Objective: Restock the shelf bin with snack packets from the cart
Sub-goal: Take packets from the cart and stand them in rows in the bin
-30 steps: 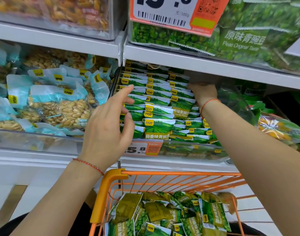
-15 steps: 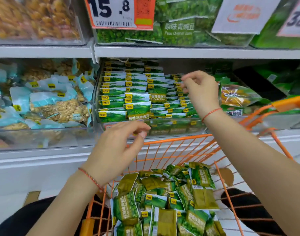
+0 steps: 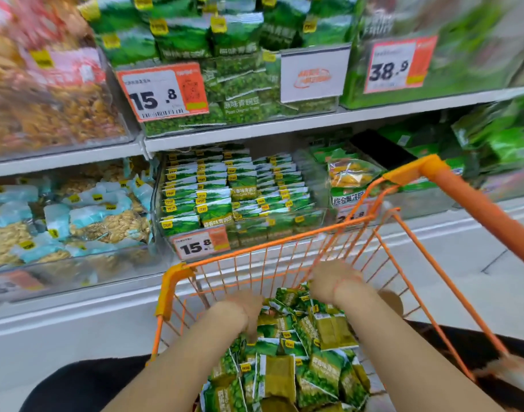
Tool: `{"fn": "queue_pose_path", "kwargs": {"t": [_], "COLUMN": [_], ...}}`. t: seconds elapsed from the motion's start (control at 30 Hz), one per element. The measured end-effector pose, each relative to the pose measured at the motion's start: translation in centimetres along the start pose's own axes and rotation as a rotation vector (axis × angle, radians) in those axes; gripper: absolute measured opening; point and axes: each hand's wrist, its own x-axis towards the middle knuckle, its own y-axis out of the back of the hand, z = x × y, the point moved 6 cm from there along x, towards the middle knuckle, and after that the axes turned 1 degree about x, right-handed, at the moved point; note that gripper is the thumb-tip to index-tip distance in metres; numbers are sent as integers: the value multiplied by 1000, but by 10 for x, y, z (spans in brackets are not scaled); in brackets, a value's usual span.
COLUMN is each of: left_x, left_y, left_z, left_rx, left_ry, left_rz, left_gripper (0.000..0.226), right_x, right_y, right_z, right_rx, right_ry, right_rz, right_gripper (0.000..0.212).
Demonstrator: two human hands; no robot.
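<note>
In the lower middle of the frame, both hands are down inside the orange wire cart (image 3: 177,288), buried among the green snack packets (image 3: 302,370) heaped there. The left hand (image 3: 249,307) sits at the near-left side of the heap, the right hand (image 3: 332,281) a little higher and to the right of it, near the cart's far wall; the two are apart, with packets between them. Both are smeared by motion and their fingers are hidden in the heap, so I cannot tell whether either one is gripping a packet or lying slack. A thin red cord shows at the right wrist.

Above the cart, at the centre of the frame, the clear shelf bin (image 3: 165,203) holds neat overlapping rows of the same green packets, with a 15.8 price tag (image 3: 201,243) on its front lip. To its left a neighbouring bin (image 3: 76,257) carries pale blue bags of nuts. To its right lies a bag with yellow contents (image 3: 350,173), just behind the cart's orange handle (image 3: 475,203), which slants down toward the right edge. On the upper shelf, larger green pea bags (image 3: 240,99) stand behind another 15.8 tag (image 3: 162,93), and a 38.9 tag (image 3: 394,65) sits at the upper right.
</note>
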Motion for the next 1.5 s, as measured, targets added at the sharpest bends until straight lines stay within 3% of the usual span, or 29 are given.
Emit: {"fn": "queue_pose_path", "kwargs": {"t": [0.1,0.27,0.5,0.6,0.7,0.8,0.87,0.97,1.03,1.13,1.2,1.27,1.37,1.4,1.5], "left_x": [15,19,7,-16,-44,-71,-84,-86,-80,-74,-73,-72,-75,-77,-74], "left_y": [-13,-23,-10,10,23,27,33,36,32,24,19,18,21,22,24], "left_z": [-6,-15,-11,-10,-18,-29,-28,-30,-26,-22,-22,-21,-19,-18,-20], "left_rx": [-6,-88,20,-73,-360,-1038,-1472,-1695,-1826,-2068,-2140,-2132,-2031,-2006,-1949], "left_ry": [26,46,28,-12,-24,-88,-217,-219,-196,-163,-123,-130,-182,-195,-192], "left_rz": [62,146,188,275,337,334,316,392,398,441,511,540,623,638,698], "left_gripper": [67,45,36,45,63,63,43,39,44,108,116,108,71,62,47], "right_x": [10,24,28,26,18,9,0,-17,-26,-31,-33,-32,-25,-24,-22], "right_y": [-4,-20,-35,-35,-22,-2,8,1,-3,-4,-4,-5,-8,-8,-7], "right_z": [7,12,12,9,2,-2,1,-2,-6,-5,-4,-5,-5,-5,0], "right_rx": [66,0,-136,-182,-139,90,519,1459,1775,1895,1924,1943,1860,1777,1629], "right_ry": [-55,-44,15,20,29,33,30,27,63,92,62,57,91,83,66], "right_rz": [203,315,254,240,272,289,249,40,-83,-102,-95,-105,-49,-5,170], "right_gripper": [37,43,46,38,29,24,22,11,10,8,7,15,74,84,75]}}
